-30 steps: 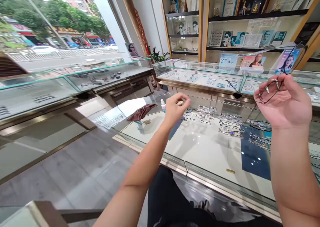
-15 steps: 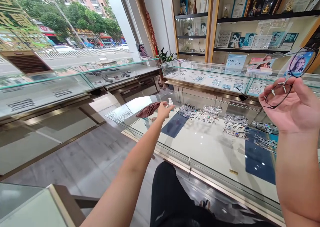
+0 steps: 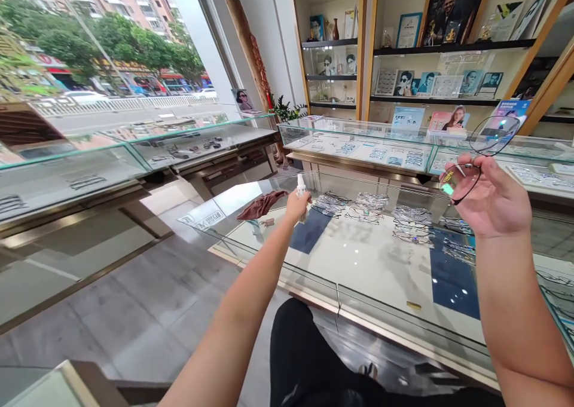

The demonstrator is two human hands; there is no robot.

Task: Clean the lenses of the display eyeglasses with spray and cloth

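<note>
My left hand is closed round a small white spray bottle above the glass counter, its nozzle upward. Just left of that hand lies a crumpled brown cloth on the glass. On the right, my right hand is raised and grips a pair of thin dark-framed eyeglasses by the middle, between thumb and fingers. One lens stands above the fingers and the other hangs in front of the palm. Rows of eyeglasses are spread on the counter between my two hands.
The glass display counter spans the space before me, dark blue panels inside. More glass showcases run along the window and back wall. Shelves hold framed pictures. A counter corner juts in at lower left.
My left hand has closed on the spray bottle, which now stands higher in its grip. My right hand and the eyeglasses appear further left and slightly turned; the whole view has shifted.
</note>
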